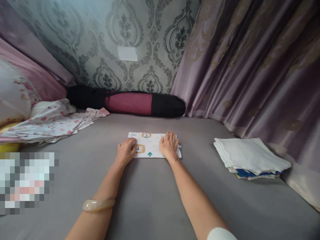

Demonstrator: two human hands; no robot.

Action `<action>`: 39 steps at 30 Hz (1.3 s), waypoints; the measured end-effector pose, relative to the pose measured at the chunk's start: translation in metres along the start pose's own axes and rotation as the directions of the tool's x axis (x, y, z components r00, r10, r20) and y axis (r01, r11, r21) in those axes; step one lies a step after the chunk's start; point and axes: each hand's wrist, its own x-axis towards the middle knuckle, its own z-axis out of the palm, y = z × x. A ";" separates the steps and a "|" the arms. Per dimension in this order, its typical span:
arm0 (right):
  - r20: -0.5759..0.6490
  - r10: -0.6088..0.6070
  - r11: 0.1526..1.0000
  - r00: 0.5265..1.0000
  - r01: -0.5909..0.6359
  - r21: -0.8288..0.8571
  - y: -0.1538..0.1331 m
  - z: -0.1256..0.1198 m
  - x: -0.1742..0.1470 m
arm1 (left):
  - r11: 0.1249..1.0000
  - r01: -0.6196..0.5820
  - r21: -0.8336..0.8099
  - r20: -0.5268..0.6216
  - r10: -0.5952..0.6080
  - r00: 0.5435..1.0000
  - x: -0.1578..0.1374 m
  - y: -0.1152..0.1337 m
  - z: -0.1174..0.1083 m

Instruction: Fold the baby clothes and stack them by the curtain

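Observation:
A folded white cloth (pixel 152 146) with lion faces and green leaves printed on it lies flat in front of me. My left hand (pixel 126 150) rests at its left edge, the fingers curved over the border and the thumb toward the print. On the cloth's right part, my right hand (pixel 170 145) lies palm down with its fingers stretched out. A small tag sticks out at the cloth's right side. Whether the left fingers pinch the edge cannot be made out.
A folded stack of white cloths (pixel 251 155) lies on the grey sheet (pixel 155 200) to the right. At left is a rumpled printed garment (pixel 57 120). A black and maroon roll (pixel 128 102) lies along the patterned wall; purple curtains (pixel 225 60) hang at right. A blurred patch covers the lower left.

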 end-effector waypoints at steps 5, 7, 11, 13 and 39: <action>-0.023 0.056 0.998 0.998 -0.056 0.001 0.006 -0.004 0.002 | 1.000 -0.012 -0.011 -0.004 0.012 1.000 -0.001 0.002 -0.002; -0.037 0.057 0.998 0.998 -0.057 0.002 0.007 -0.002 0.002 | 1.000 -0.005 -0.005 0.004 0.005 1.000 -0.001 0.002 -0.002; -0.040 0.046 0.999 0.998 -0.047 -0.016 0.011 0.005 0.002 | 0.999 0.014 0.046 0.062 -0.017 0.998 -0.001 0.007 -0.001; -0.036 0.041 0.999 0.998 -0.042 -0.029 0.012 0.009 0.002 | 0.996 0.001 0.086 0.109 -0.010 0.994 -0.001 0.011 0.001; 0.062 -0.325 0.945 0.944 0.327 -0.019 -0.019 0.011 -0.015 | 0.963 -0.166 0.211 0.143 0.137 0.980 -0.002 0.037 -0.002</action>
